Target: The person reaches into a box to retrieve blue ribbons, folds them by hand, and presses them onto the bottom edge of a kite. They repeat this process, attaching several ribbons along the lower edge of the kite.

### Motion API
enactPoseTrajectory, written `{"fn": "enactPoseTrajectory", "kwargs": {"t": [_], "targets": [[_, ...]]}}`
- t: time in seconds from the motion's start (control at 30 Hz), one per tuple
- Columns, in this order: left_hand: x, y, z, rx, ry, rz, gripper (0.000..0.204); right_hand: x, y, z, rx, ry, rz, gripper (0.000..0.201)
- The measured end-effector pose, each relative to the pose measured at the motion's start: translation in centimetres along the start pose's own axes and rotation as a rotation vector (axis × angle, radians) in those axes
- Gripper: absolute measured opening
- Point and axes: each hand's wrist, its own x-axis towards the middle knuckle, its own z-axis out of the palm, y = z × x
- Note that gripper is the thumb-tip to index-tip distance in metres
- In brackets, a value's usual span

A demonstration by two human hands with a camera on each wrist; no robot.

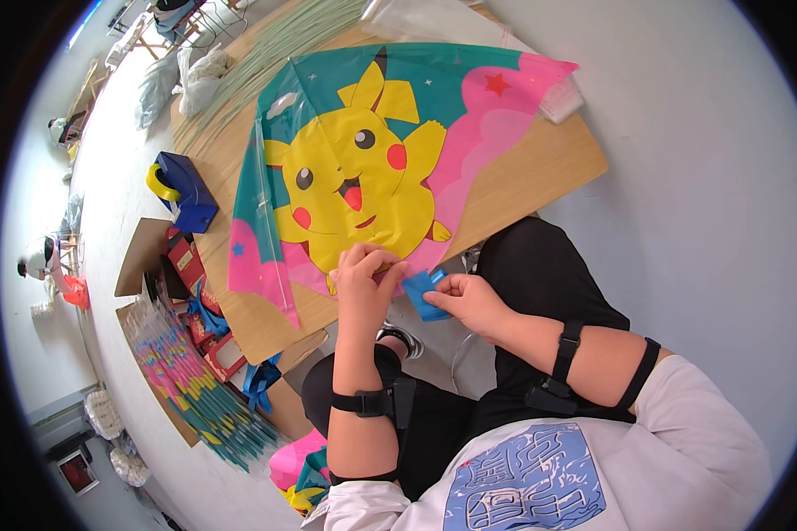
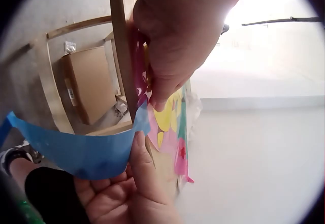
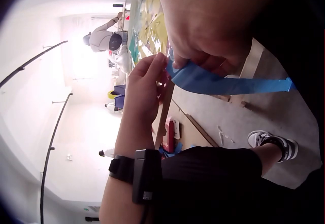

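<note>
A kite (image 1: pixel 354 168) with a yellow cartoon figure on green and pink sheet lies spread on the wooden table, its bottom edge at the table's near edge. My left hand (image 1: pixel 363 279) pinches that bottom edge between thumb and fingers. Close beside it, my right hand (image 1: pixel 474 303) pinches a glossy blue strip (image 1: pixel 425 296) near one end. In the left wrist view the end of the blue strip (image 2: pixel 86 155) meets the pink kite edge right under my left fingertips, and its rest hangs in a curve past my right hand (image 2: pixel 147 183).
A blue tape dispenser (image 1: pixel 186 190) with yellow tape stands at the table's left edge. Thin green sticks (image 1: pixel 266 62) lie along the back. Bagged rolled kites (image 1: pixel 195 389) fill a carton at the left. Below the table sits a cardboard box (image 2: pixel 89 84).
</note>
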Motion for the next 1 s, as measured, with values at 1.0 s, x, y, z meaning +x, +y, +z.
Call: {"fn": "enactPoseTrajectory", "kwargs": {"t": [1.0], "targets": [[-0.8,1.1,0.8,0.195,0.122,0.126,0.016,0.6,0.4,0.1,0.004,0.011,0.043,0.02]]}}
